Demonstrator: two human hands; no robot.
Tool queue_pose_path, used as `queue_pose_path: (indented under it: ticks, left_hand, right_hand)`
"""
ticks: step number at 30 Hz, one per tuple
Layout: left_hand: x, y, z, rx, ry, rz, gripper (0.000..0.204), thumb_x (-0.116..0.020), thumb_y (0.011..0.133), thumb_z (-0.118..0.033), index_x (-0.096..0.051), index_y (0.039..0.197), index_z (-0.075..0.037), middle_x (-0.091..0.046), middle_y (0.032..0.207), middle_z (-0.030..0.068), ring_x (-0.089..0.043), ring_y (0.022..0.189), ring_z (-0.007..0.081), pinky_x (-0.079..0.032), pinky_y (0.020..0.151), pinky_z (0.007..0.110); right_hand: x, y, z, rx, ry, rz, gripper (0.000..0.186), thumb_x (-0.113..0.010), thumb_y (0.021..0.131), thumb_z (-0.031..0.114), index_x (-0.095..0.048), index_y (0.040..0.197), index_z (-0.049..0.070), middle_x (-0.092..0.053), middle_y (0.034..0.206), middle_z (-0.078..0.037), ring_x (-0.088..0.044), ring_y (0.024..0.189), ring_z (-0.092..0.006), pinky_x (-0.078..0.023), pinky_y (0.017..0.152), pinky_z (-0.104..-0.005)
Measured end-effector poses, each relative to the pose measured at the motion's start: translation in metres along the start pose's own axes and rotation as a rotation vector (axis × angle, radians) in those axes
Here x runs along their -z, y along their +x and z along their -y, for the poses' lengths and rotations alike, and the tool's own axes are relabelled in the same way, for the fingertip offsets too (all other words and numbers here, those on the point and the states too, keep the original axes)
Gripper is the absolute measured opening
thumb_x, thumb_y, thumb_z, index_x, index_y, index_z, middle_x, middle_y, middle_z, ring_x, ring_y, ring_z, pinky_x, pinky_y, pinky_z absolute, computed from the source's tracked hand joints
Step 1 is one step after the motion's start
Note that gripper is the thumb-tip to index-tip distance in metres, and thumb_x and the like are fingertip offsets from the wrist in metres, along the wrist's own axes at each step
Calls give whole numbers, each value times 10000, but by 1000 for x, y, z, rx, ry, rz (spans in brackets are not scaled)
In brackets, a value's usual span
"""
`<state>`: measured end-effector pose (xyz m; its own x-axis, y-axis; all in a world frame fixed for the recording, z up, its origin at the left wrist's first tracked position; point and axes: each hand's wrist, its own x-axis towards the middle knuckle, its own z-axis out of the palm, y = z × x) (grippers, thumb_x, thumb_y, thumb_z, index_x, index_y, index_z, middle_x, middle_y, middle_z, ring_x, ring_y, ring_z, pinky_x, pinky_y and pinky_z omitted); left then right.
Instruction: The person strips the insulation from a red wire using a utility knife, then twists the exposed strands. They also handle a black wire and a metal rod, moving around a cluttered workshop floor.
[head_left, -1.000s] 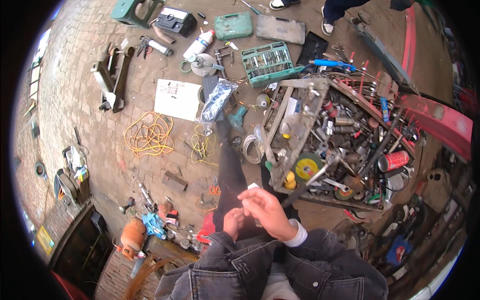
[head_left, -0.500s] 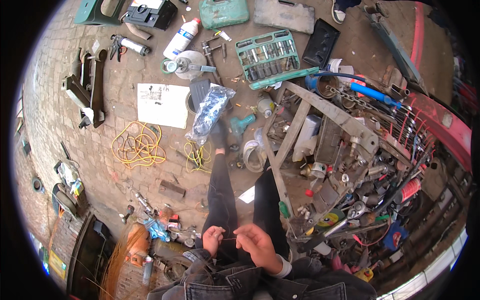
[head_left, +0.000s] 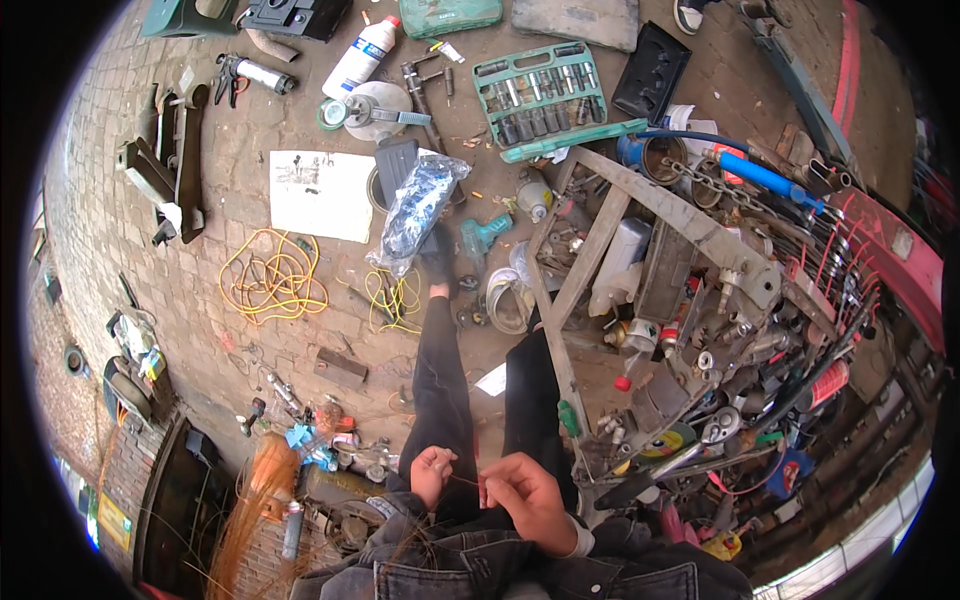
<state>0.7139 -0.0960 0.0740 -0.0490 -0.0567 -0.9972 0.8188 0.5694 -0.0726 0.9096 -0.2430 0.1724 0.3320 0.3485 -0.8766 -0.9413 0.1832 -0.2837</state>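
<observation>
My left hand (head_left: 432, 474) is low in the middle, fingertips pinched on a thin reddish strand (head_left: 465, 481), perhaps wire or thread. My right hand (head_left: 522, 497) is just to its right, thumb and index finger closed on the same strand, which runs between the two. Both hands are over my dark-trousered legs (head_left: 438, 390). Beside my right leg stands a metal-framed cart (head_left: 612, 245) heaped with sockets, tools, cans and discs.
On the paving lie an open socket set (head_left: 540, 100), plastic-wrapped item (head_left: 415, 215), white sheet (head_left: 315, 195), yellow cords (head_left: 270, 280), caulking gun (head_left: 260, 78) and white bottle (head_left: 358, 60). A red beam (head_left: 895, 250) runs at right. Another person's shoe (head_left: 688, 15) shows at top.
My hands have moved apart sideways, with the thin strand now visible between them. The view has shifted, so my legs show more and the other person's legs have mostly left the top.
</observation>
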Motion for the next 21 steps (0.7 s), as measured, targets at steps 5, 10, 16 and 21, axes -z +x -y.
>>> queue_pose_path:
  ticks: [5,10,16,21]
  left_hand:
    - [-3,1,10,-6,-10,0,156,-545,978,-149,-572,853,-59,-394,572,-70,-317,464,27,-207,415,206]
    - [-6,3,18,9,-5,-8,154,-545,976,-147,-572,852,-59,-405,571,-67,-312,457,26,-204,411,204]
    - [-9,5,26,15,-13,-7,147,-551,968,-137,-574,845,-60,-418,576,-64,-323,466,24,-212,416,197]
    - [-13,6,29,-12,-14,-1,145,-557,964,-134,-575,840,-61,-429,586,-62,-333,472,25,-219,419,196]
  right_hand:
    - [6,-6,-4,-21,-13,5,122,-525,966,17,-538,1078,-29,-602,849,-73,-567,758,-100,-466,715,-230]
    - [9,-12,-5,5,-1,8,122,-525,968,22,-542,1079,-26,-604,853,-63,-569,758,-92,-463,710,-219]
    - [14,-18,-5,2,-10,-10,124,-536,966,28,-549,1079,-20,-603,858,-39,-566,757,-67,-453,695,-198]
    - [18,-22,-6,2,1,-7,123,-538,964,25,-552,1079,-15,-601,862,-33,-564,759,-62,-449,691,-194]
